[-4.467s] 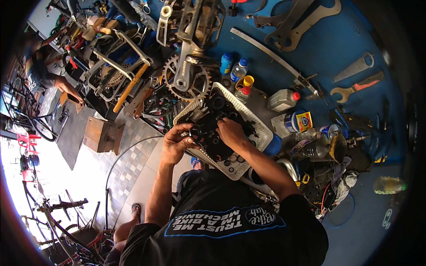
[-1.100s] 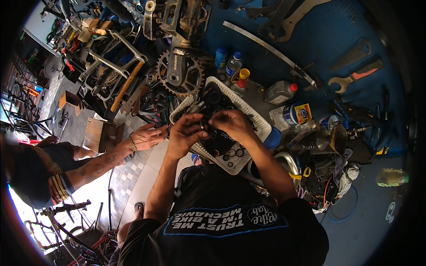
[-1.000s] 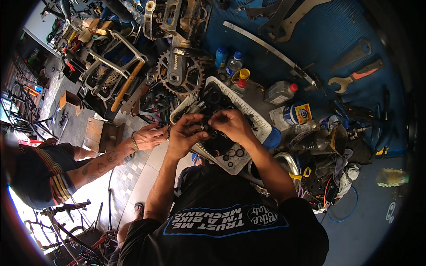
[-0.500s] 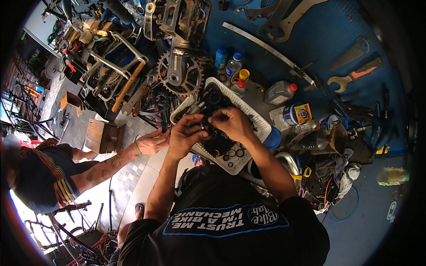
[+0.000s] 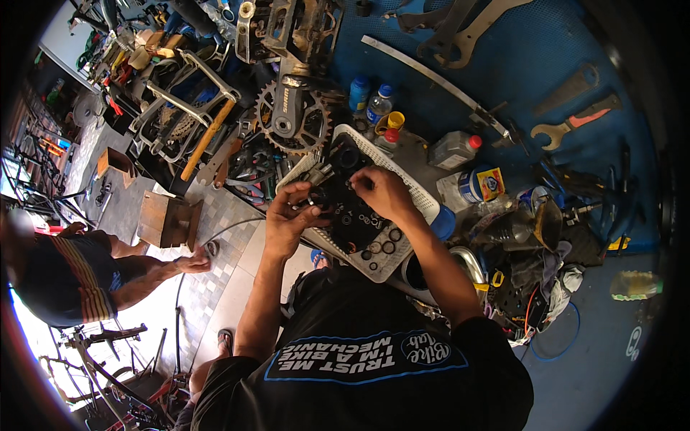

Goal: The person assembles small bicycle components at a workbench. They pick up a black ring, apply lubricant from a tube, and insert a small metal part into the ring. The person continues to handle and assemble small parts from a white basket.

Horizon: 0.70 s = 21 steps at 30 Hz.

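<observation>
In the head view, the left hand [image 5: 289,221] is pinching a dark ring [image 5: 323,200] above the white basket [image 5: 392,166]. The right hand [image 5: 381,195] is hanging over dark parts [image 5: 345,156], fingers bent close together; I can't tell if they're holding anything. One ring is being held up; more small rings [image 5: 366,256] are lying loose inside.

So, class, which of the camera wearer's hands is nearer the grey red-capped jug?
The right. The right hand is over the white basket, below and left of the grey jug in the picture; the left hand is farther, at the basket's left side.
</observation>
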Each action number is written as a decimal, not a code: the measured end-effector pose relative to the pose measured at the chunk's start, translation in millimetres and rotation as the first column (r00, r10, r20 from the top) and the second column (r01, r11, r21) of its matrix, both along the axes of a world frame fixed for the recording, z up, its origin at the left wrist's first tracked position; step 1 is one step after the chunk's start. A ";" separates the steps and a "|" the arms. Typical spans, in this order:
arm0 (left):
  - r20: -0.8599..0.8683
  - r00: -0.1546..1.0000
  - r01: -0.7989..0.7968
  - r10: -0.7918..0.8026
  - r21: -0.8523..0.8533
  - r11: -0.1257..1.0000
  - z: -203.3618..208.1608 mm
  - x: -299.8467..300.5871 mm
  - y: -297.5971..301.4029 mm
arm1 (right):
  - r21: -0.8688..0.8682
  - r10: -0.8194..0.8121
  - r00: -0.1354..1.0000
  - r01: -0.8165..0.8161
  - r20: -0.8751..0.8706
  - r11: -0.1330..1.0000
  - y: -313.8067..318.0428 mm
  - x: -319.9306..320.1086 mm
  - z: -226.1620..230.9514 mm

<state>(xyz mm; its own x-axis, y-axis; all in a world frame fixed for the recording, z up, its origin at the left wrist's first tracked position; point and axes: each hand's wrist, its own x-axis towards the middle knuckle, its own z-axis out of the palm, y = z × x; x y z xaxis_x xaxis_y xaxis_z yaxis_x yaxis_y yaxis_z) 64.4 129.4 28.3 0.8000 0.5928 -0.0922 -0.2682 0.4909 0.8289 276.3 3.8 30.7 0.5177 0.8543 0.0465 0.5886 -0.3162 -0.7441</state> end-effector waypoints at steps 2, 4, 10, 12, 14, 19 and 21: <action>0.000 1.000 -0.017 0.017 0.008 1.000 -6.8 -4.9 2.9 | -0.107 0.089 0.985 -0.073 0.150 0.992 -4.6 -0.3 -22.3; 0.005 1.000 -0.031 0.031 0.017 0.999 -11.7 -8.6 4.7 | -0.237 0.198 0.957 -0.146 0.214 0.961 -6.1 -4.1 -40.5; 0.008 0.999 -0.033 0.033 0.023 0.999 -17.3 -14.5 3.9 | -0.470 0.366 0.869 -0.184 0.332 0.863 4.1 -11.9 -49.1; 0.019 0.999 -0.032 0.032 0.021 0.999 -18.1 -14.5 2.8 | -0.446 0.377 0.852 -0.196 0.364 0.873 4.8 -12.2 -53.3; 0.024 0.999 -0.032 0.032 0.017 0.999 -18.9 -14.3 2.9 | -0.423 0.384 0.842 -0.211 0.380 0.881 4.5 -12.6 -57.8; 0.028 0.999 -0.030 0.030 0.007 1.000 -19.9 -13.6 2.7 | -0.374 0.355 0.852 -0.209 0.383 0.904 2.1 -17.0 -65.7; 0.029 0.999 -0.020 0.020 0.005 1.000 -17.8 -13.3 2.8 | -0.355 0.323 0.872 -0.190 0.368 0.916 3.2 -17.4 -68.0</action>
